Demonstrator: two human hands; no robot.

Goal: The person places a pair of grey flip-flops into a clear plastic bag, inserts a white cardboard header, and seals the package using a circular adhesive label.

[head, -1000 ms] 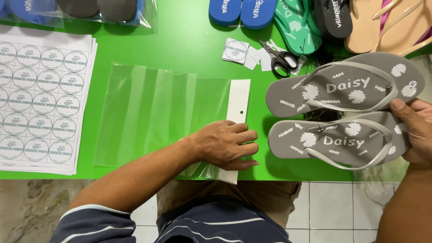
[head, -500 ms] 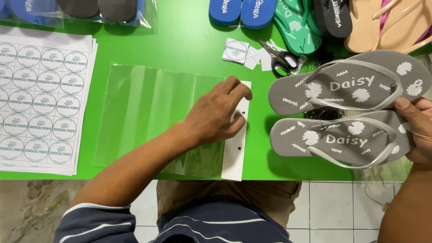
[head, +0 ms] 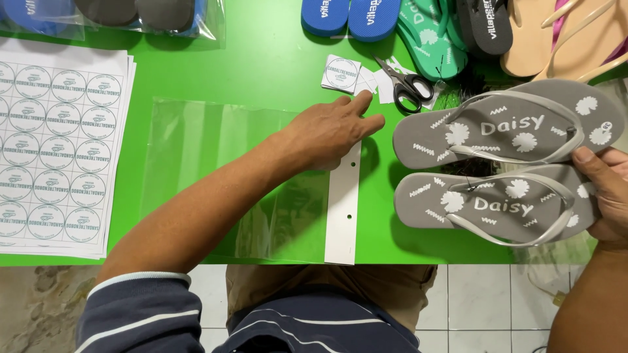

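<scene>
While the left hand [head: 330,131] lay flat across the top of the white punched cardboard header strip [head: 343,219] of a clear plastic sleeve bag [head: 222,163], its fingers were spread and extended toward the small cut-out round-logo stickers [head: 341,73] near the far edge of the green table [head: 275,52], gripping nothing. The bag lay flat in the middle of the table, its header reaching the near edge. The right hand [head: 605,196] was closed on the heel ends of a pair of grey foam flip-flops with white flower prints and pale straps [head: 504,163], thumb on top, at the right edge of the table, just beside the bag's header.

To do this step well, I judged that the left hand should keep the header pinned so the slippery film did not slide, and pick up one sticker with the fingertips only, touching its edge so the adhesive stayed clean. The flip-flops looked best kept stacked sole to sole and aligned, toes pointing at the bag's mouth, so they would enter squarely without snagging a strap.

Black-handled scissors [head: 405,82] lay just beside the stickers. White sheets of uncut round stickers [head: 55,144] sat at the left edge, and blue, green, black and tan flip-flops [head: 432,26] lined the far edge.
</scene>
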